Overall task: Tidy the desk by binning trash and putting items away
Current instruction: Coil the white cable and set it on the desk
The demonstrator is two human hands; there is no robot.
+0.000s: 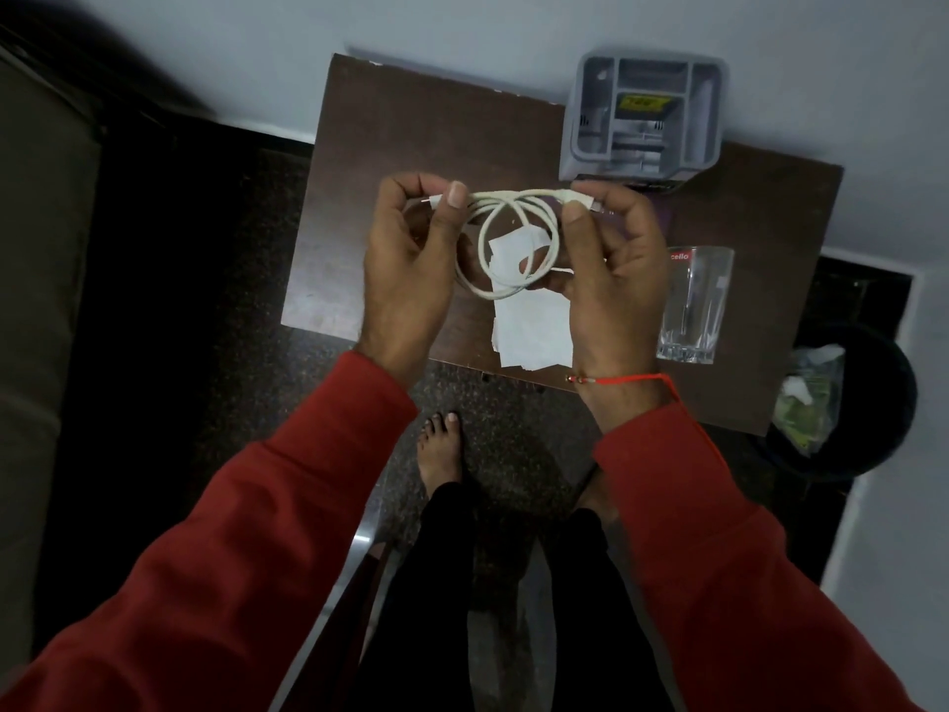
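Both the left hand [405, 269] and right hand [606, 269] pinch the coiled cable [506, 238] above paper scraps [534, 326], beside a glass [696, 305].

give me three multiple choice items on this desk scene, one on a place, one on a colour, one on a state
1. Where does the glass stand?
A. at the desk's right side
B. inside the organiser
C. on the floor

2. What colour are the sleeves?
A. blue
B. red
C. white

3. What state is the cable in?
A. stretched straight on the desk
B. dropped in the bin
C. looped in a coil, held by both hands

Answers:
1. A, it stands upright on the desk right of the paper.
2. B, both arms are in red.
3. C, the left hand and right hand each pinch an end of the coil above the desk.
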